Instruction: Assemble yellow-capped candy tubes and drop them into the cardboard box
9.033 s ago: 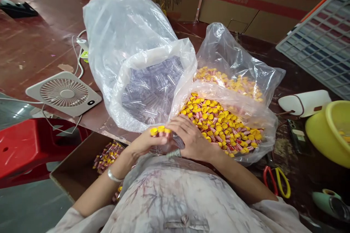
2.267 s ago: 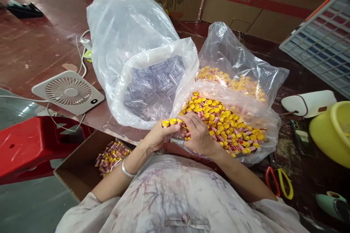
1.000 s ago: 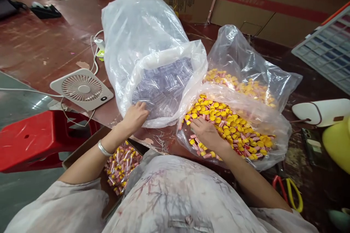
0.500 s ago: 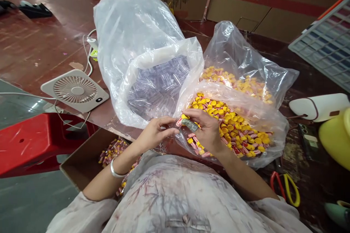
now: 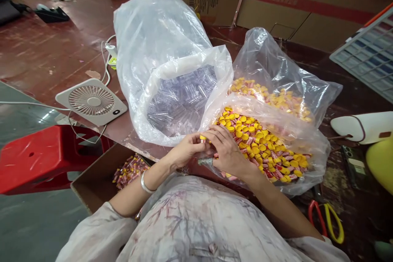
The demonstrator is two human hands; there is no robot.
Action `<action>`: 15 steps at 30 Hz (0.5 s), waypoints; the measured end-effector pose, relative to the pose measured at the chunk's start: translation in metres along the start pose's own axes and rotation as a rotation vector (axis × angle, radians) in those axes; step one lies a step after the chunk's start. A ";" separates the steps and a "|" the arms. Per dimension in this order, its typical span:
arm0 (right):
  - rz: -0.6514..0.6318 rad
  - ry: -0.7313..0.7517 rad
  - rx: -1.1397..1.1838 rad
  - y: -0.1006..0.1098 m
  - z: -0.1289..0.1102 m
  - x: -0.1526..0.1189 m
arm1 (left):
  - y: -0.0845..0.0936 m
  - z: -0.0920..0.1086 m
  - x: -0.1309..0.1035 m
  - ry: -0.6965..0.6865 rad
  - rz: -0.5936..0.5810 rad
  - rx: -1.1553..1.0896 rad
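Head view shows the left hand [image 5: 186,150] pinching a little yellow-topped piece [image 5: 203,137], likely light, slick and best held by its sides, beside the curled right hand [image 5: 231,153], whose hold is hidden.

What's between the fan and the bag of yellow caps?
In the head view, a big open bag of clear plastic pieces lies between them.

Crinkled, glossy plastic film is seen in the large bag [image 5: 159,28], clear, shiny plastic in the tubes [image 5: 184,96]. Matt cardboard is shown by the carton [image 5: 264,24] — smooth, glossy plastic by the stool [image 5: 37,153] — and polished metal by the bracelet [image 5: 144,184].
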State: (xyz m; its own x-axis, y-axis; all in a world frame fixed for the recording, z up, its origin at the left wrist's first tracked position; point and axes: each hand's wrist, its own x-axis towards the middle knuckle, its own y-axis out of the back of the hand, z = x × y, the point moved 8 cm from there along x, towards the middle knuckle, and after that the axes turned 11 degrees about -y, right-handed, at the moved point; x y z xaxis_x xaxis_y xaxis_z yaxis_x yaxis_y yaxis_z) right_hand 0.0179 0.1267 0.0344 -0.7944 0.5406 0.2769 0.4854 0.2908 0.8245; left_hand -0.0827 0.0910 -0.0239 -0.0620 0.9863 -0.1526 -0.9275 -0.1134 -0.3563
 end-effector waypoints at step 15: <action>-0.210 -0.232 -0.274 -0.016 0.061 -0.011 | 0.127 0.069 0.030 -0.081 0.109 1.841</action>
State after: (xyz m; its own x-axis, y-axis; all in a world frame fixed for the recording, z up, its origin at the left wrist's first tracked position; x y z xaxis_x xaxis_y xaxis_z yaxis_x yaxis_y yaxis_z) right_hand 0.0412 0.1641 -0.0119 -0.7470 0.6648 -0.0040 0.1816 0.2099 0.9607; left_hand -0.2278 0.1145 -0.0106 -0.1060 0.9934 -0.0439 -0.0958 0.0337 0.9948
